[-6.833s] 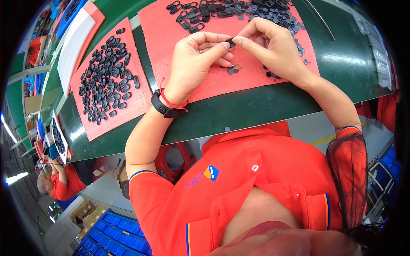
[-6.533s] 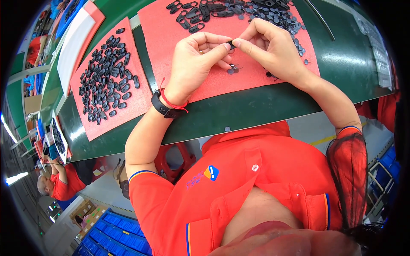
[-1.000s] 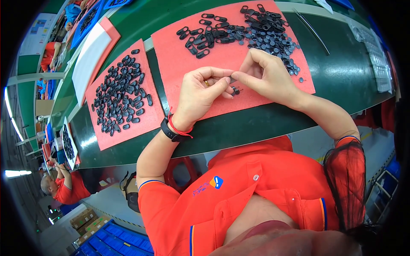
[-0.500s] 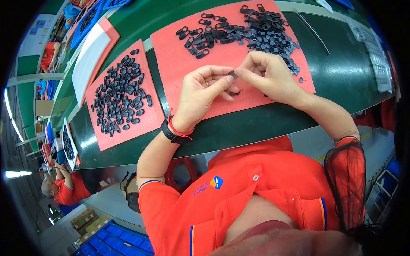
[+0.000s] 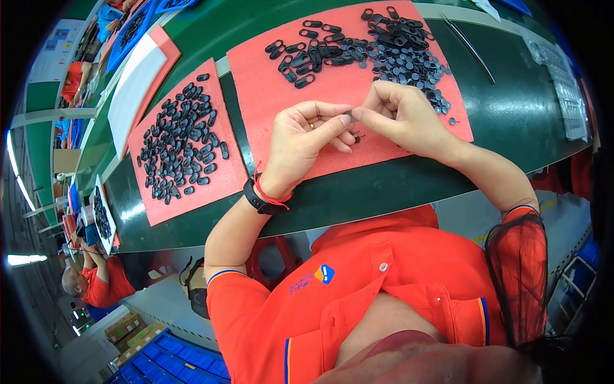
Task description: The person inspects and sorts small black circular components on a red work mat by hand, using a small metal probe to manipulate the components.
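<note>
The small dark piece [image 5: 352, 114] in my fingers [image 5: 329, 130] is too covered for its finish to show. The looped black tabs [image 5: 401, 33] look like smooth moulded plastic with a soft sheen; the grey discs [image 5: 400, 67] look flatter and more matt. The pink mat [image 5: 256, 96] seems matt, finely grained foam. The green surface [image 5: 524, 121] is smooth and glossy. My red shirt [image 5: 371, 288] is matt cloth, my black wristband [image 5: 258, 200] smooth rubber or plastic.

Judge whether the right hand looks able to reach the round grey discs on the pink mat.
Probably yes: the right hand is near the round grey discs, nothing visible blocking the way.
</note>
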Tool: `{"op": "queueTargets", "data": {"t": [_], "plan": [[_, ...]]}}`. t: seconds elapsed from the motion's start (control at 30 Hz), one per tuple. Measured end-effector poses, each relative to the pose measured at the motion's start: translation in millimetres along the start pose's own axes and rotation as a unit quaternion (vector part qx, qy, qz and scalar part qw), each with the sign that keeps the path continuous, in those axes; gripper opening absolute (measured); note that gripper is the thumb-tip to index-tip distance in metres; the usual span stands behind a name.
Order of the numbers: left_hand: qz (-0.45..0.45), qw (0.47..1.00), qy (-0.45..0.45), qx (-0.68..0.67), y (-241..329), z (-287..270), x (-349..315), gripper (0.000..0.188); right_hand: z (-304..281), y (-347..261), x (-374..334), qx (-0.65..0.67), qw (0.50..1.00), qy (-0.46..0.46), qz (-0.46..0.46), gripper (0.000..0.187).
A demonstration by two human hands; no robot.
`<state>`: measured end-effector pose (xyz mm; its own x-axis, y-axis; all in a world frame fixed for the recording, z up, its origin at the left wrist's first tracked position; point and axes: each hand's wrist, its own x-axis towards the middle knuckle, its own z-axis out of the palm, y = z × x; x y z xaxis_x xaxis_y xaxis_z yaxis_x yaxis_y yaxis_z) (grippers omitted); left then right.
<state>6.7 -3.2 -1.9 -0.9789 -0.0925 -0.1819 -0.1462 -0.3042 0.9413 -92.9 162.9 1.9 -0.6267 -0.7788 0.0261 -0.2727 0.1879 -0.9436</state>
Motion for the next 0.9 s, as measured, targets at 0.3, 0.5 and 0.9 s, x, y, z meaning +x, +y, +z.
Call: {"op": "queueTargets", "data": {"t": [0.3,0.5,0.9], "plan": [[-0.006,1.000,0.001,0.009,-1.1,-2.6,1.7,0.017,0.2,-0.3,-0.2,0.000,0.999,-0.030,0.018,0.015],[-0.009,1.000,0.002,0.015,-1.4,0.0,1.4,0.016,1.0,1.9,-0.8,-0.009,0.999,-0.028,0.015,0.014],[-0.004,1.000,0.006,0.013,-3.7,1.2,2.3,0.015,2.8,4.7,-1.0,-0.002,1.000,-0.025,0.008,0.014]]}}
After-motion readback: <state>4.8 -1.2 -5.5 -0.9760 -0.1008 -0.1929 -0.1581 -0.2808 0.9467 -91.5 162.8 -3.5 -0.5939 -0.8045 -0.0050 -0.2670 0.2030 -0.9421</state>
